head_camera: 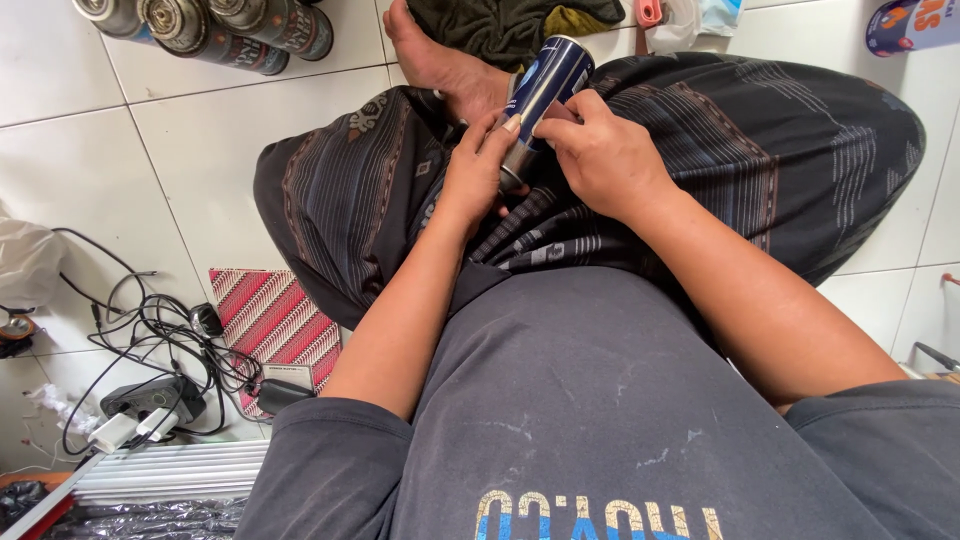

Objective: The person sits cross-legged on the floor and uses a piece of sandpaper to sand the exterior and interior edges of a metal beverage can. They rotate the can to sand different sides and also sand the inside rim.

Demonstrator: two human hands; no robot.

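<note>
3 gas canisters (205, 27) lie on white tiles; black cables (165, 345) beside striped mat (275, 325).

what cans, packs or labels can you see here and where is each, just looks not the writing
Dark blue spray can: silver base, tilted over the lap, held by left hand and right hand.
Three gas canisters: lying on the white tiles, top left, metal tops, dark labels.
Purple and orange package: top right corner, cylinder-like.
Red striped packet: flat on the floor beside the tangled cables.

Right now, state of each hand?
Left hand: closed on the lower end of the dark blue metal spray can.
Right hand: closed around the same can's lower body.
</note>
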